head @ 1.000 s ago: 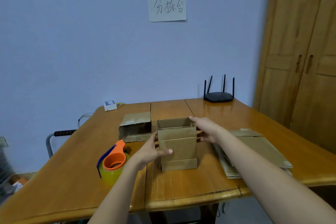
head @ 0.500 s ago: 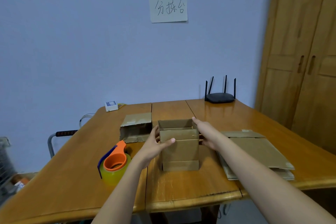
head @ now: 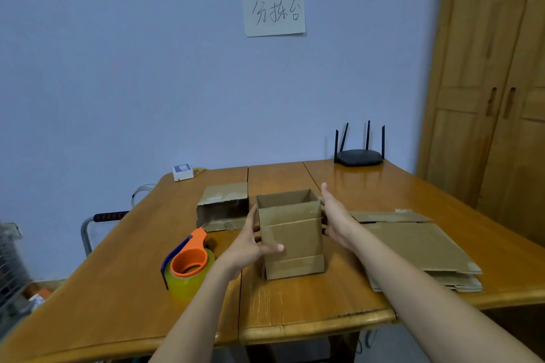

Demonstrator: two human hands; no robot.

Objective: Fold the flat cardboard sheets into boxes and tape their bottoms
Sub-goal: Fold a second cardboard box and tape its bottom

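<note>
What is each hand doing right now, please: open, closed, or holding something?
Left hand: holds the upright cardboard box, thumb across its front, fingers on its left side.
Right hand: open, fingers straight, flat against the box's right side.

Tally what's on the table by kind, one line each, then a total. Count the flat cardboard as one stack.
Opened-up cardboard boxes: 2, the upright box held between the left hand and right hand, and the box on its side
Stack of flat sheets: 1
Tape dispenser: 1
Router: 1
Small white device: 1
Total: 6
</note>
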